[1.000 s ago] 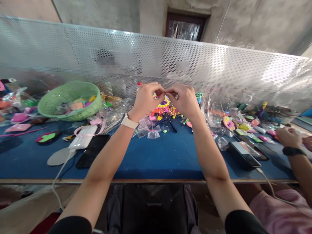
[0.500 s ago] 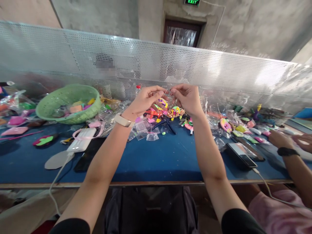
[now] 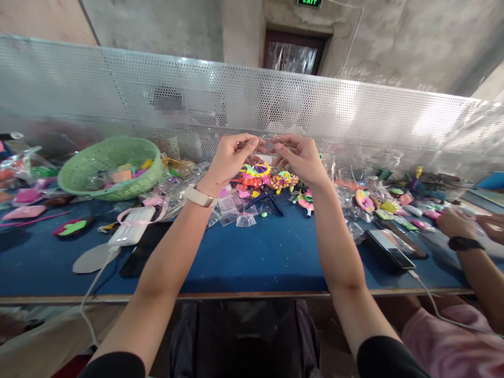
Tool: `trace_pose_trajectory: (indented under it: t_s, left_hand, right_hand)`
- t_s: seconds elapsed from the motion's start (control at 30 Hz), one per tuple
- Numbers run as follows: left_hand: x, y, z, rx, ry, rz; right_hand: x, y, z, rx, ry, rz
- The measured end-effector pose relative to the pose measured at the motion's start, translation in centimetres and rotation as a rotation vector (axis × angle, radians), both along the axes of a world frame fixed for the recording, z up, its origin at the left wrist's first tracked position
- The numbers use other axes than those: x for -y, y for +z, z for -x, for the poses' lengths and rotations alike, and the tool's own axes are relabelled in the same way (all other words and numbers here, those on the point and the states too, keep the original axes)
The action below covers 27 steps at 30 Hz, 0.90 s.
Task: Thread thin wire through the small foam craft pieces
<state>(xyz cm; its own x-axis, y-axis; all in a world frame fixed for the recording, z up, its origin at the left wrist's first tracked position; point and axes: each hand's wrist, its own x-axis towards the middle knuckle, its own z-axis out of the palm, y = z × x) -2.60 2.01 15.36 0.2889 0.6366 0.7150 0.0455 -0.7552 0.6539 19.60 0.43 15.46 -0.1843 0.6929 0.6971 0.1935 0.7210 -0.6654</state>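
My left hand (image 3: pixel 235 157) is raised over the far part of the blue table, thumb and forefinger pinched on a thin, pale strand (image 3: pixel 260 140); its exact kind is too fine to make out. Facing it, a small gap away, my right hand (image 3: pixel 300 157) has its thumb and fingers curved but apart, and I see nothing held in it. Beneath and behind both hands lie bright clay-like figures, among them an orange-red piece (image 3: pixel 249 182) and a brown one with a colourful face (image 3: pixel 284 180). Dark blue-handled pliers (image 3: pixel 268 201) rest just in front of them.
A green basket (image 3: pixel 145 185) of coloured pieces stands at left. Nearer are a white power bank (image 3: pixel 134 226) and a black phone (image 3: pixel 147 249). Small clear bags (image 3: pixel 246 219) lie mid-table. On the right are a black device (image 3: pixel 388 252) and a co-worker's hands (image 3: pixel 457 224). A perforated metal screen (image 3: pixel 236 94) runs behind.
My hands have drawn slightly apart, the left moving a little leftward. My right fingers have loosened from a pinch and spread.
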Motion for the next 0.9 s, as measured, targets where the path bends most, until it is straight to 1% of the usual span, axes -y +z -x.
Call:
trace_pose_trajectory:
  t_s: [0.1,0.17,0.33,0.53,0.6,0.73,0.9]
  left_hand:
    - [-0.5,-0.1,0.1,0.091,0.027,-0.035]
    - [-0.7,-0.1,0.3,0.13,0.03,-0.025]
    - [-0.8,0.2,0.6,0.159,0.013,0.025]
    - [-0.7,0.3,0.6,0.223,-0.074,0.17]
    - [-0.7,0.3,0.7,0.224,-0.099,0.196]
    - [-0.9,0.2,0.9,0.183,-0.131,0.192]
    - [-0.9,0.3,1.2,0.17,-0.157,0.201]
  right_hand:
    - [-0.1,0.0,-0.3,-0.035,0.022,0.013]
    - [-0.1,0.0,-0.3,-0.063,0.031,0.038]
    - [0.0,0.1,0.2,-0.108,-0.027,0.066]
    - [-0.5,0.0,0.2,-0.173,-0.097,-0.005]
    - [-0.7,-0.1,-0.1,-0.174,-0.106,-0.028]
    - [-1.0,-0.1,-0.6,-0.152,-0.091,-0.066]
    - [-0.9,0.0,-0.6,-0.139,-0.135,-0.045]
